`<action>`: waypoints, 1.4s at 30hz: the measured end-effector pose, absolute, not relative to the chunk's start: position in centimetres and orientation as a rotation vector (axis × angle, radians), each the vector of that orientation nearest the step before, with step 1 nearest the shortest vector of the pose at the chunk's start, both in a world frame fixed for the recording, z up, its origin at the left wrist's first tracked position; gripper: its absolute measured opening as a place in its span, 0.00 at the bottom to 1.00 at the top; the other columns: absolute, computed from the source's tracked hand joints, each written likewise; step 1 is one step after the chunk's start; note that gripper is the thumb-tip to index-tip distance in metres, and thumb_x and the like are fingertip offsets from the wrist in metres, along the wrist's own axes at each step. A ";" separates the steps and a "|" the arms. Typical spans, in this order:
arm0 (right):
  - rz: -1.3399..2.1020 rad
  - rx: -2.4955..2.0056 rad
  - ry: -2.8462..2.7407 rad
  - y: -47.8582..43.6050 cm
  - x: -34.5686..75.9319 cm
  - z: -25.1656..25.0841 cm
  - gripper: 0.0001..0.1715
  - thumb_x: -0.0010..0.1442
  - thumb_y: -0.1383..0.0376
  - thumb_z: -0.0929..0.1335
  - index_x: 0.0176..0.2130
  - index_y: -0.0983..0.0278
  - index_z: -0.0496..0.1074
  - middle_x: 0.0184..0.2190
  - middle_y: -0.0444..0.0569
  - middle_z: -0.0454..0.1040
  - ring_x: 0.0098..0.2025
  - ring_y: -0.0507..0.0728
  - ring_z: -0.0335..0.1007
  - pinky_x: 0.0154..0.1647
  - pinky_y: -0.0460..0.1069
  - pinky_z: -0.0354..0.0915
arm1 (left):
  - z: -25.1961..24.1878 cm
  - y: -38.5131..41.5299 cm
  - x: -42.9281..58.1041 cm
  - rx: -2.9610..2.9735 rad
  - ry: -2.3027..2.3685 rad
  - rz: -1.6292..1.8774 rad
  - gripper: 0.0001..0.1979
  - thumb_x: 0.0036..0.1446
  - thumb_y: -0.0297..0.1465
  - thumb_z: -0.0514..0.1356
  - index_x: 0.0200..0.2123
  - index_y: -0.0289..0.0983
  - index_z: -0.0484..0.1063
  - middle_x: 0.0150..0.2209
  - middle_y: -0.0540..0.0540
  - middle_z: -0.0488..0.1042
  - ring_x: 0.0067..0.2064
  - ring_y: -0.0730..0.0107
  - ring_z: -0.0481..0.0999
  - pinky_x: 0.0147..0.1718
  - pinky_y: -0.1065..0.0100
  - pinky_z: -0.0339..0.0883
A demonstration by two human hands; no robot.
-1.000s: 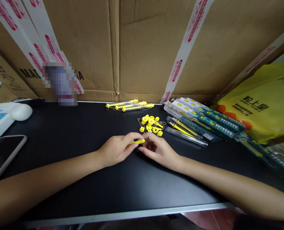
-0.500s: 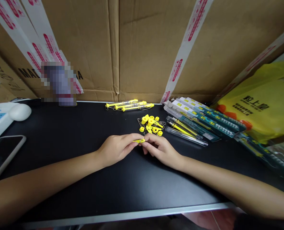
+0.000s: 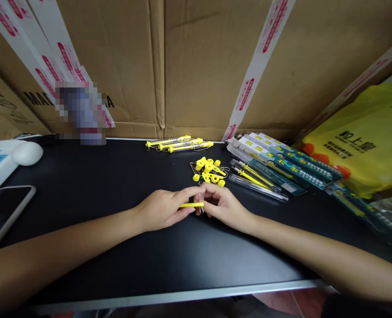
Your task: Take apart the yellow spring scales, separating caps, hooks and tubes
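From the head camera, the left hand [image 3: 163,208] is mostly closed, with its thumb below and its fingers above, holding a slim yellow strip [image 3: 192,205] between them. The strip lies nearly level and points to the right, its free end sticking out past the left fingertips into the narrow space before the other hand. The right hand [image 3: 225,206] is curled, fingers bent in and thumb near the index finger, right at that free end. A bent thin wire [image 3: 201,209] shows there, crossing the tip of the strip and reaching below it; whether the right fingers pinch the wire or merely touch it, I cannot tell.

Both hands are over the black table [image 3: 116,260], near its middle. Just beyond the right fingertips lies a loose pile of yellow parts [image 3: 209,168], with wire loops among them. Farther back, three yellow-ended clear tubes [image 3: 179,145] lie side by side near the cardboard [image 3: 196,66]. To the right of the pile lie an empty-looking clear tube [image 3: 258,188] and yellow rods [image 3: 254,179], with printed boxes [image 3: 282,161] beside them. Well apart, at the far left, is a phone [image 3: 7,210].
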State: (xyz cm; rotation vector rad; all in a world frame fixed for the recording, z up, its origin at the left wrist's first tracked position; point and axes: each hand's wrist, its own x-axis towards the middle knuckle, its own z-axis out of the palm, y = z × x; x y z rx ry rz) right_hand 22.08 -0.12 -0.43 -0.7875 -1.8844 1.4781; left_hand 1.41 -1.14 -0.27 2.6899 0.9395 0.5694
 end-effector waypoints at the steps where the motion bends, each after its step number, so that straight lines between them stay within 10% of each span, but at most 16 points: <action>1: 1.471 -0.789 -1.909 -0.2 22.1 -0.4 0.11 0.60 0.60 0.66 0.32 0.65 0.64 0.24 0.43 0.69 0.25 0.48 0.64 0.25 0.43 0.60 | -0.2 -1.2 1.4 2.668 0.951 0.570 0.21 0.64 0.34 0.48 0.59 0.38 0.51 0.39 0.49 0.76 0.35 0.71 0.78 0.31 0.73 0.67; 21: 1.424 -0.884 -1.977 -0.3 22.0 0.3 0.17 0.64 0.56 0.62 0.30 0.65 0.62 0.23 0.42 0.69 0.20 0.46 0.57 0.22 0.42 0.57 | -0.4 -1.2 1.7 2.686 1.235 0.695 0.14 0.63 0.35 0.49 0.50 0.38 0.59 0.38 0.48 0.76 0.34 0.68 0.78 0.30 0.70 0.69; 29: 1.718 -0.872 -1.895 -0.2 22.0 0.4 0.17 0.63 0.54 0.61 0.31 0.64 0.59 0.21 0.41 0.71 0.12 0.42 0.51 0.11 0.39 0.45 | 0.0 -1.4 1.6 2.647 1.271 0.638 0.29 0.63 0.34 0.48 0.63 0.36 0.40 0.32 0.51 0.75 0.28 0.72 0.76 0.28 0.73 0.66; 36: 1.772 -0.827 -1.935 0.0 22.2 0.7 0.18 0.62 0.53 0.63 0.30 0.65 0.60 0.20 0.40 0.69 0.12 0.42 0.49 0.11 0.39 0.46 | -0.1 -1.4 1.6 2.708 1.215 0.586 0.14 0.63 0.34 0.48 0.51 0.39 0.60 0.41 0.49 0.76 0.37 0.69 0.78 0.32 0.71 0.67; 42: 1.747 -0.800 -2.040 -0.1 22.1 1.1 0.18 0.62 0.54 0.63 0.29 0.65 0.60 0.19 0.41 0.68 0.15 0.43 0.50 0.14 0.40 0.47 | 0.3 -1.4 1.5 2.683 1.267 0.541 0.27 0.63 0.39 0.49 0.61 0.38 0.46 0.30 0.54 0.74 0.27 0.73 0.75 0.25 0.74 0.62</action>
